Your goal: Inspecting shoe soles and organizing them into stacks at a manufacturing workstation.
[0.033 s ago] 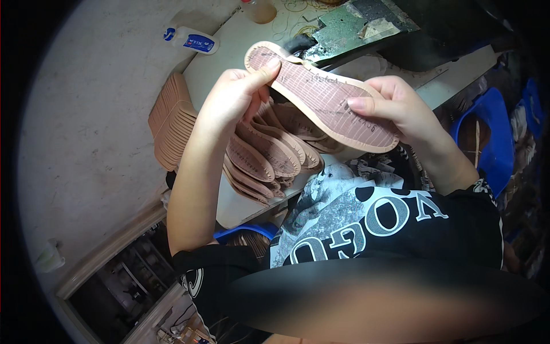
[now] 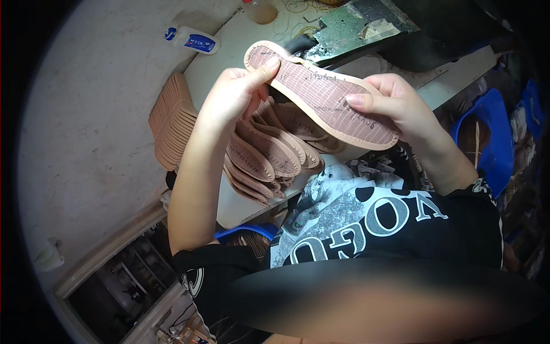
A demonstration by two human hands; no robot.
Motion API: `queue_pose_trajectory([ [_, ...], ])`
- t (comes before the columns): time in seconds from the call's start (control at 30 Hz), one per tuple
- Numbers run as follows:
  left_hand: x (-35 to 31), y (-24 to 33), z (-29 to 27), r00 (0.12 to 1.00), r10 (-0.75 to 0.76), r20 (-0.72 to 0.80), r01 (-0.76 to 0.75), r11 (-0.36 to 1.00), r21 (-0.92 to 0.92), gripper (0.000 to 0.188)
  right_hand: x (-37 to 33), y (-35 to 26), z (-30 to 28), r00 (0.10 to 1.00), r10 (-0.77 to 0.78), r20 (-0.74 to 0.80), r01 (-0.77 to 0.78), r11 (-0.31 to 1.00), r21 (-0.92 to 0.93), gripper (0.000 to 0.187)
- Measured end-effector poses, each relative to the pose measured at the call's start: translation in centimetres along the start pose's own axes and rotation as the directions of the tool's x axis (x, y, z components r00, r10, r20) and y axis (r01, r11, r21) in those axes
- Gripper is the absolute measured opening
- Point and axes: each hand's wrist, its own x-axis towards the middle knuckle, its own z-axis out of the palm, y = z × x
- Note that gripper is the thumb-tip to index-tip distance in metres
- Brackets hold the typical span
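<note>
A pale, greenish-white counter (image 2: 235,43) runs from the top of the view down to a near corner on the left. Close to that corner lies a loose pile of insoles (image 2: 249,152), overlapping one another, pinkish-brown with light rims; part of it is hidden. Along the counter's left edge, beside the wall (image 2: 103,114), a tight bundle of insoles (image 2: 172,123) sits in a neat row, edges outward. Farther back are a white bottle (image 2: 195,41) with a blue cap and label, and a clear container (image 2: 260,11) of brownish liquid. Thin loops of thread or band (image 2: 292,24) lie scattered near a worn green slab (image 2: 344,37) bearing a lighter patch.
</note>
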Motion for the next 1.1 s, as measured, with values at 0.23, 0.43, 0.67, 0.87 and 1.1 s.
queue_pose_trajectory([
  [0.23,3.0,0.6,-1.2,0.969,0.084,-0.233,-0.085,0.996,0.003,0.048,3.9,1.2,2.1,0.997,-0.069,0.045,0.067,0.996,0.053,0.026],
  [0.43,1.8,-2.3,-0.1,0.823,0.298,-0.483,-0.529,0.711,-0.464,0.031,4.3,2.4,7.3,0.977,-0.179,0.119,0.164,0.978,0.127,0.03],
  [0.67,-5.7,-12.9,-2.6,0.631,0.174,-0.756,-0.654,0.643,-0.399,0.041,2.6,2.9,9.0,0.985,-0.069,0.159,0.064,0.997,0.036,0.03],
  [0.87,-2.7,-27.7,-1.0,0.554,-0.068,-0.829,-0.16,0.969,-0.187,0.068,8.4,9.2,9.5,0.902,-0.359,0.24,0.417,0.581,-0.699,0.045],
  [1.1,-1.4,-27.6,1.9,0.615,-0.09,-0.784,-0.05,0.987,-0.153,0.079,11.8,9.6,10.0,0.95,-0.265,0.165,0.27,0.43,-0.862,0.085],
])
